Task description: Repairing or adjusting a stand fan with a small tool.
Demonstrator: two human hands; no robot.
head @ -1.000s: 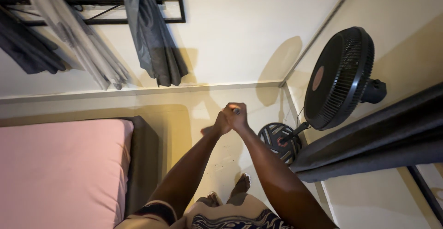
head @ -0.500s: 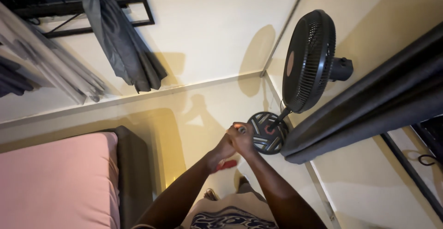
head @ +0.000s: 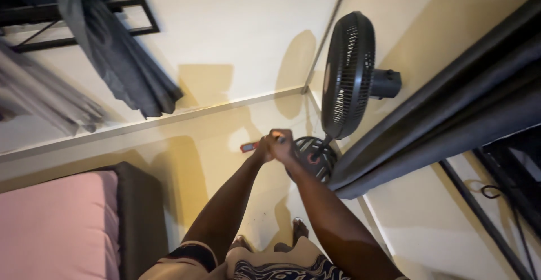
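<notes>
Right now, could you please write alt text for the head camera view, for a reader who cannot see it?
Seen from above, a person's left hand and right hand meet over a pale floor, holding a small red object. A black standing fan is just beyond the hands, by dark curtains; a pink bed lies lower left.

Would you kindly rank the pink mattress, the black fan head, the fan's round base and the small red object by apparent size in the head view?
1. pink mattress, cut off by the frame
2. black fan head
3. round base, partly hidden by the hands
4. small red object
</notes>
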